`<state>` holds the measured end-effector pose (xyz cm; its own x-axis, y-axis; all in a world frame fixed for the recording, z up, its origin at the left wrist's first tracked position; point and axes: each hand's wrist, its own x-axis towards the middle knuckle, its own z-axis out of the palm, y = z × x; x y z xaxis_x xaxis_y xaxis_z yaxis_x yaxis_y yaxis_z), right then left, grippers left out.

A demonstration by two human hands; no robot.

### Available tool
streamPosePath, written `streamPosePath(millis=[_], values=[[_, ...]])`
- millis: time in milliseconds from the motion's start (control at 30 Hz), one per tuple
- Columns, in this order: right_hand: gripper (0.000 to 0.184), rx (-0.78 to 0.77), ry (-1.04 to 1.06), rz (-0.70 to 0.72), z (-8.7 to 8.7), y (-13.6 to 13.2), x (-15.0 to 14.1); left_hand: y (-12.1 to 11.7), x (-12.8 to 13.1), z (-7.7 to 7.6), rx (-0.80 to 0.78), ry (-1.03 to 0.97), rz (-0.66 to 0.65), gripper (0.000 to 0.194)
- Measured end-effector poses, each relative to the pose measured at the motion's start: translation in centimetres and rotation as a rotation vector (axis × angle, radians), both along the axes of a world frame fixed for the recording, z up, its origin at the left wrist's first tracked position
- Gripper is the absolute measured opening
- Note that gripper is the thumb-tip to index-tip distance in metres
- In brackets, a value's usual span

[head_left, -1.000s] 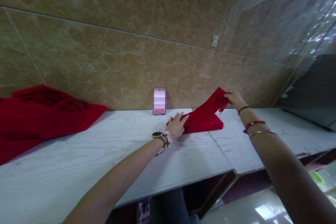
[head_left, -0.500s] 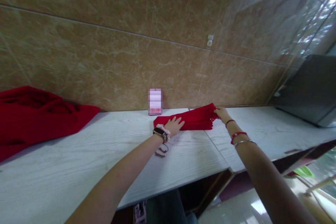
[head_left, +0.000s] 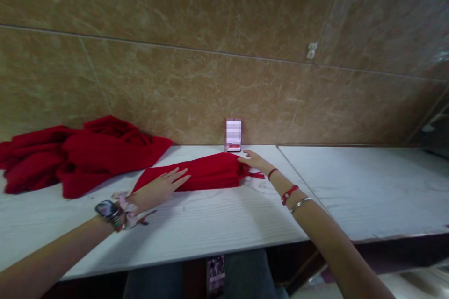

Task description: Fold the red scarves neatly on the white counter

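Observation:
A red fringed scarf (head_left: 210,171) lies folded into a long flat strip on the white tabletop. My left hand (head_left: 159,190) rests flat across its left part, fingers stretched out over the cloth. At the other end, my right hand (head_left: 255,160) is beside the fringe (head_left: 254,174), with thumb and fingertips apart and touching or nearly touching the edge. Some loose strands stick out to the right below that hand. A crumpled heap of red cloth (head_left: 101,154) lies to the left, close to the scarf's left end.
A phone (head_left: 233,135) with a lit, blurred screen leans upright against the brown marbled wall (head_left: 196,88). The white table (head_left: 372,191) has a seam to the right of my right hand. Its front edge runs just above my legs (head_left: 245,273). A small white fitting (head_left: 311,50) is on the wall.
My view has swung left, showing more of the red heap. The folded scarf now lies nearer the heap. My right hand's fingers have parted from their hold on the fringed end.

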<state>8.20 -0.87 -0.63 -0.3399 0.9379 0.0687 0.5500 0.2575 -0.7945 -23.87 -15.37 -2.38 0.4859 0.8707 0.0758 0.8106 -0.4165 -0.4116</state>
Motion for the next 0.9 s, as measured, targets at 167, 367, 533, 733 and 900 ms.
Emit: streamPosePath(millis=[167,367,533,733,900], values=[[0.038,0.233,-0.187,0.3,1.3,-0.3,-6.1,-2.3,-2.4,0.2,-0.01,-0.028,0.053,0.065],[0.029,0.202,-0.259,0.444,1.8,0.2,-8.3,-2.8,-2.5,2.5,-0.091,-0.147,0.015,0.046],[0.019,0.324,-0.298,0.414,2.1,0.7,-6.8,-3.0,-4.3,3.5,-0.113,-0.291,0.157,0.068],[0.012,0.275,-0.127,0.441,4.1,0.6,-5.5,-2.4,-7.8,2.2,-0.123,-0.531,0.332,0.083],[0.024,0.18,0.139,0.434,7.2,-0.7,-4.2,-1.6,-9.0,2.2,-0.05,-0.679,0.377,0.073]])
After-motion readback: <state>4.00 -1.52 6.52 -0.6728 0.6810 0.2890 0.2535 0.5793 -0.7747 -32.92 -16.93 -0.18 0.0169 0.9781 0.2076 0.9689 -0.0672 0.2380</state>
